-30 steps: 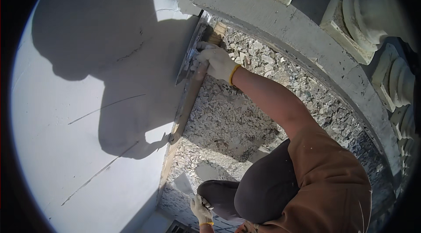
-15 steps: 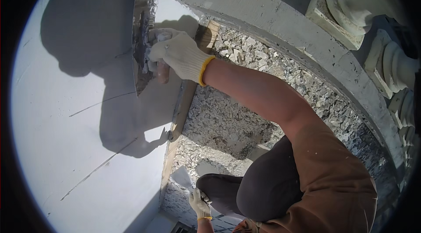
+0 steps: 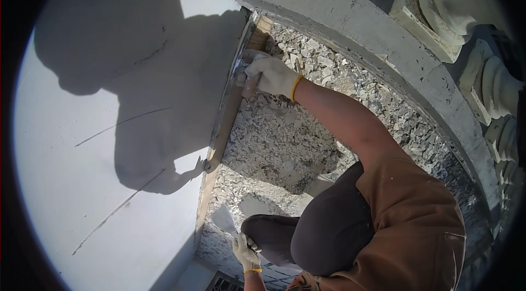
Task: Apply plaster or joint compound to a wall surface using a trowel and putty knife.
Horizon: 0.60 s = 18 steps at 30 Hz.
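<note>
My right hand, in a cream knit glove with a yellow cuff, is closed around the handle of a plastering trowel. Its blade shows nearly edge-on along the border of a smooth white plastered surface, beside a wooden strip. Whether the blade touches the plaster, I cannot tell. Lower down, my gloved left hand grips a putty knife with a broad, pale blade, near my bent knee. Dark shadows of my head and arm fall across the plaster, which carries several thin dark lines.
Broken rubble covers the ground between the wooden strip and a curved grey concrete curb. Pale balusters on square bases stand along the curb at the right. A dark grille shows at the bottom edge.
My right hand has moved right with the trowel, off the plaster's middle to its border. The blade, broad before, now appears edge-on. My left hand has barely shifted.
</note>
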Tool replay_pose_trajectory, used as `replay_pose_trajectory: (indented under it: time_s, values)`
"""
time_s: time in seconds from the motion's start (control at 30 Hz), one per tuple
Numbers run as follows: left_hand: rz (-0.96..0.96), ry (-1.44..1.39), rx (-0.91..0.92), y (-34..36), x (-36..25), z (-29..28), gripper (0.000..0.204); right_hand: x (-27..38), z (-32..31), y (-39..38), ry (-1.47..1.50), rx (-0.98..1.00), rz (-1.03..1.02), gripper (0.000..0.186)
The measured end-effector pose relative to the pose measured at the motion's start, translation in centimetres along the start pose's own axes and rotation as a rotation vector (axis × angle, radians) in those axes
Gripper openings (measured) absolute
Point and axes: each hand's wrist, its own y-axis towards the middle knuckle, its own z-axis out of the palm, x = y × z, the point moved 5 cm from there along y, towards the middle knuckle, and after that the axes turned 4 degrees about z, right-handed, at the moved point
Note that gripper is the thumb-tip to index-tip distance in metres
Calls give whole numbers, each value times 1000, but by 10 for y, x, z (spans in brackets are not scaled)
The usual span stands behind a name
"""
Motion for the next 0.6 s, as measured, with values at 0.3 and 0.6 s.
replay_pose_trajectory:
  time_s: [0.3,0.6]
  values:
    - [-28,6,-53,-9,-3,9,26,3,-16,36,-103,-96,-77,45]
    - [-4,69,0,7,-7,16,27,10,43,21,-695,-7,-165,46]
